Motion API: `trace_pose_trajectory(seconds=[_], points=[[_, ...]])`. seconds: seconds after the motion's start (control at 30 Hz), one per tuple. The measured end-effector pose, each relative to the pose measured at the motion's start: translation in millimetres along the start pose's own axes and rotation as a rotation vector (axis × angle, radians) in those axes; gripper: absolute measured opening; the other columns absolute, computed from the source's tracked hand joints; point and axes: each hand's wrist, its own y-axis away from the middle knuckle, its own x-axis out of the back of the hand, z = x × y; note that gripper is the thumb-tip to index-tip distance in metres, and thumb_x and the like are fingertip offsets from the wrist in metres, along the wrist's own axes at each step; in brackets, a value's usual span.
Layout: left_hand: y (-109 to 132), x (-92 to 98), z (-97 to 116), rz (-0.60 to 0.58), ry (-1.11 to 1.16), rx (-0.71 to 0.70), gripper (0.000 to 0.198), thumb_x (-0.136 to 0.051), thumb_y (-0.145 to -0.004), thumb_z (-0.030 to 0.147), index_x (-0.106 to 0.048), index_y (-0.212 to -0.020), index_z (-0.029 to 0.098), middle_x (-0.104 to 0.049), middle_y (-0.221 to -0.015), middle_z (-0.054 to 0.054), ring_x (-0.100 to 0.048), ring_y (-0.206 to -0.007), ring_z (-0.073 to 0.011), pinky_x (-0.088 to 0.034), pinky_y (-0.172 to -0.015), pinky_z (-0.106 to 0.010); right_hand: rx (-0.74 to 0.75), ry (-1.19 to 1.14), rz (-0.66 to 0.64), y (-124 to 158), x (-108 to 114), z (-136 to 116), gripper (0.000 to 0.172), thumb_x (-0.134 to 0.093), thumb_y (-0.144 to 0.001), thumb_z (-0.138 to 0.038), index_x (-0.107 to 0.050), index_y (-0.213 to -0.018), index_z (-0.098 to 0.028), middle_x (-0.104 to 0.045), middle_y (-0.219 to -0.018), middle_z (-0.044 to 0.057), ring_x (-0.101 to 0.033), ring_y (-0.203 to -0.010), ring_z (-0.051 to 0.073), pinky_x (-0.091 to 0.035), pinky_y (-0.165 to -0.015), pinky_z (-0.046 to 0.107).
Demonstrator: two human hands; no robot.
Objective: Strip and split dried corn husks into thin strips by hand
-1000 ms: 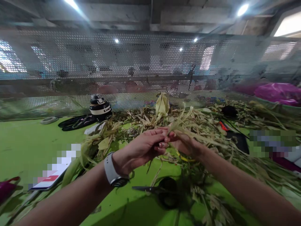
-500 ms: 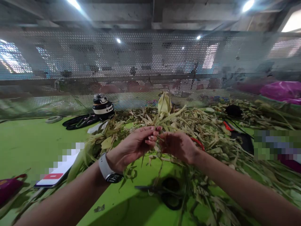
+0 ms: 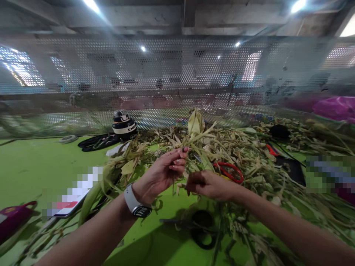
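My left hand (image 3: 170, 168), with a watch on its wrist, pinches the stem end of a bundle of pale yellow-green dried leaves (image 3: 196, 123). The bundle points up and away, with long strips spreading to its right. Lower and to the right, my right hand (image 3: 209, 184) has its fingers curled together beside a small pale leaf scrap (image 3: 181, 187); whatever they grip is hidden. Red-handled scissors (image 3: 239, 176) lie among the leaves just beyond my right hand. Black-handled scissors (image 3: 203, 244) rest on the green table (image 3: 155, 242) below both hands.
Heaped dried leaves (image 3: 249, 159) cover the back and right. At back left stand a black jar-like container (image 3: 124, 127), a black pouch (image 3: 97, 142) and a tape ring (image 3: 68, 139). A phone (image 3: 69, 205) lies left. A perforated screen (image 3: 172, 70) rises behind.
My right hand has come away from the stem, moving down towards me, and the red-handled scissors show more. My left hand keeps its pinch on the bundle. The view has shifted slightly.
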Motion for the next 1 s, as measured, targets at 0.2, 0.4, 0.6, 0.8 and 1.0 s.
trace_pose_trajectory(seconds=[0.2,0.4,0.6,0.8,1.0], points=[[5,9.3,7,0.003,-0.056,0.003,0.016,-0.04,-0.088,0.004,-0.056,-0.088,0.006,-0.045,-0.066,0.001,-0.043,-0.044,0.0005,-0.035,-0.035,-0.005,-0.101,0.217,-0.013,13,27,-6,0.047,-0.065,-0.066,-0.028,-0.061,-0.111,-0.015,-0.062,-0.106,0.01,-0.055,-0.098,0.026,-0.04,-0.087,0.036],[8,9.9,1,0.018,-0.193,0.007,0.015,-0.045,-0.085,0.003,-0.059,-0.084,0.005,-0.049,-0.069,-0.001,-0.041,-0.044,0.0014,-0.03,-0.032,-0.003,-0.012,-0.516,0.091,7,29,1,0.048,-0.049,-0.071,-0.023,-0.055,-0.118,-0.019,-0.055,-0.122,0.005,-0.043,-0.119,0.02,-0.028,-0.102,0.034],[3,13.3,-7,0.011,-0.295,0.01,0.006,-0.057,-0.079,0.004,-0.062,-0.079,0.007,-0.051,-0.069,0.0,-0.04,-0.044,0.0017,-0.03,-0.034,-0.004,-0.091,-0.441,0.341,-5,6,6,0.025,-0.054,-0.08,-0.037,-0.06,-0.089,-0.015,-0.055,-0.069,-0.001,-0.048,-0.056,0.01,-0.04,-0.057,0.023],[-2,26.7,-5,0.079,-0.645,-0.075,0.008,-0.058,-0.079,0.018,-0.059,-0.075,0.011,-0.05,-0.062,0.003,-0.039,-0.041,-0.0004,-0.031,-0.036,-0.009,0.051,0.553,0.374,6,11,-3,0.021,-0.039,-0.09,-0.022,-0.056,-0.081,-0.016,-0.051,-0.068,0.001,-0.045,-0.061,0.012,-0.03,-0.055,0.023],[2,24.0,-9,0.162,-1.327,-0.267,0.018,-0.045,-0.085,0.028,-0.051,-0.073,0.017,-0.048,-0.056,0.006,-0.044,-0.039,-0.0067,-0.036,-0.039,-0.018,0.165,1.113,0.263,18,7,-24,0.018,-0.043,-0.078,-0.005,-0.056,-0.081,-0.018,-0.056,-0.067,0.001,-0.044,-0.055,0.013,-0.02,-0.05,0.026]])
